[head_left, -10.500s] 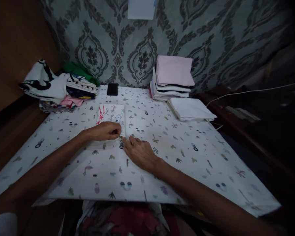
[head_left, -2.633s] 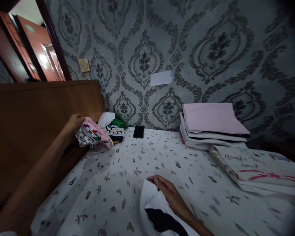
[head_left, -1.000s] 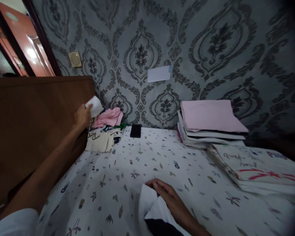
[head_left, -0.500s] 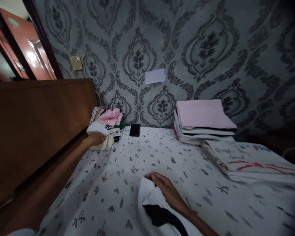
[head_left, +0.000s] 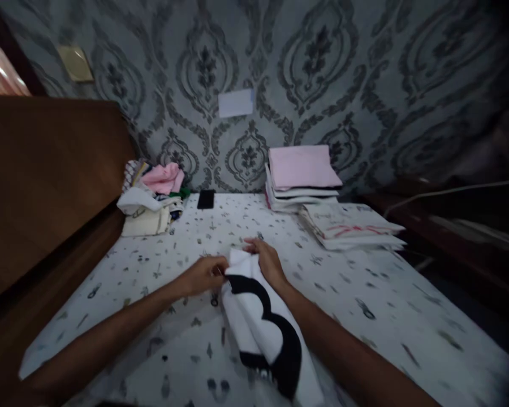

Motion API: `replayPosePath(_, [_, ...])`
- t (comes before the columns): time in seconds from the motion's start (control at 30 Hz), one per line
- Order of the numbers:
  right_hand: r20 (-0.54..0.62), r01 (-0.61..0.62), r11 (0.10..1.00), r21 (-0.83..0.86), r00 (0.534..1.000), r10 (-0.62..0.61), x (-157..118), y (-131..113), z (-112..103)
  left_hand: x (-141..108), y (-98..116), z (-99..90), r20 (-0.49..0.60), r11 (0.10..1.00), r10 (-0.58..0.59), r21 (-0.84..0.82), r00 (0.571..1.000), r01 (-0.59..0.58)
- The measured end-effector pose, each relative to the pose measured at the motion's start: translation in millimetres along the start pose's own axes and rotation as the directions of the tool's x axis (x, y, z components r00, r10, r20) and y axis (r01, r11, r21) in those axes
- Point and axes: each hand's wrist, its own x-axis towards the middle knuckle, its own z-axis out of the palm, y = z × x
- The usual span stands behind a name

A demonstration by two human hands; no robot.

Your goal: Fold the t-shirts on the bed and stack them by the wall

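Observation:
A white cloth with a black wavy print (head_left: 258,322) lies lengthwise on the patterned bedsheet, close to me; I cannot tell what kind of garment it is. My left hand (head_left: 204,276) pinches its far left edge with fingers closed. On the opposite side, my right hand (head_left: 270,263) grips the far right edge, fingertips curled over the top. The lower end of the cloth runs toward me past the bottom of the view.
A pile of mixed clothes (head_left: 152,195) rests at the far left beside the wooden headboard (head_left: 51,181). A dark phone-like object (head_left: 206,199) lies near the wall. At the right stand a folded stack topped with pink cloth (head_left: 303,167) and some printed white cloths (head_left: 352,226).
My left hand has left the clothes pile and come to the white cloth. My right hand still holds the cloth, now stretched out straighter. The view has turned rightward and down.

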Motion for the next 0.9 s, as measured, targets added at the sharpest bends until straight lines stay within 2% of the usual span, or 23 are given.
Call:
replayPosePath(0.1, [-0.055, -0.042, 0.995, 0.089, 0.997, 0.047, 1, -8, -9, 8, -1, -2.5, 0.003, 0.987, -0.058, -0.153, 0.998, 0.058])
replayPosePath(0.2, [-0.095, 0.006, 0.998, 0.067, 0.995, 0.001, -5, -14, -25, 11, 2, -17.5, -0.123, 0.970, -0.113, -0.228, 0.986, 0.083])
replayPosePath(0.3, [-0.035, 0.086, 0.994, -0.074, 0.995, -0.089, -18, -13, -46, 8, -1, -34.9, -0.353, 0.992, -0.109, -0.102, 0.929, 0.078])
replayPosePath(0.37, [0.091, 0.123, 0.973, -0.196, 0.990, -0.107, -32, -9, -56, 3, -5, -41.8, -0.480, 0.997, -0.035, 0.040, 0.877, 0.061])
replayPosePath(0.4, [0.162, 0.144, 0.953, -0.266, 0.981, -0.103, -39, -6, -60, -1, -6, -42.0, -0.503, 0.993, 0.014, 0.110, 0.864, 0.049])
replayPosePath(0.47, [0.277, 0.205, 0.894, -0.399, 0.956, -0.095, -54, -3, -65, -11, -2, -33.4, -0.453, 0.974, 0.101, 0.228, 0.886, 0.005])
replayPosePath(0.57, [0.390, 0.277, 0.836, -0.473, 0.917, -0.083, -71, 0, -65, -29, 13, 0.5, -0.219, 0.923, 0.194, 0.370, 0.956, -0.103])
replayPosePath(0.63, [0.425, 0.271, 0.857, -0.439, 0.903, -0.068, -76, 2, -63, -39, 22, 27.9, -0.063, 0.861, 0.254, 0.469, 0.965, -0.196])
replayPosePath(0.7, [0.406, 0.217, 0.906, -0.363, 0.912, -0.056, -76, 5, -60, -46, 29, 48.4, 0.027, 0.788, 0.302, 0.555, 0.953, -0.265])
replayPosePath(0.77, [0.349, 0.136, 0.955, -0.262, 0.936, -0.038, -74, 7, -57, -48, 32, 56.4, 0.042, 0.757, 0.324, 0.588, 0.945, -0.286])
replayPosePath(0.83, [0.290, 0.073, 0.983, -0.166, 0.957, -0.022, -75, 5, -55, -48, 35, 54.1, 0.007, 0.780, 0.308, 0.570, 0.951, -0.257])
replayPosePath(0.9, [0.235, 0.062, 0.993, -0.101, 0.971, -0.037, -78, -3, -52, -50, 39, 49.6, -0.018, 0.808, 0.251, 0.555, 0.968, -0.199])
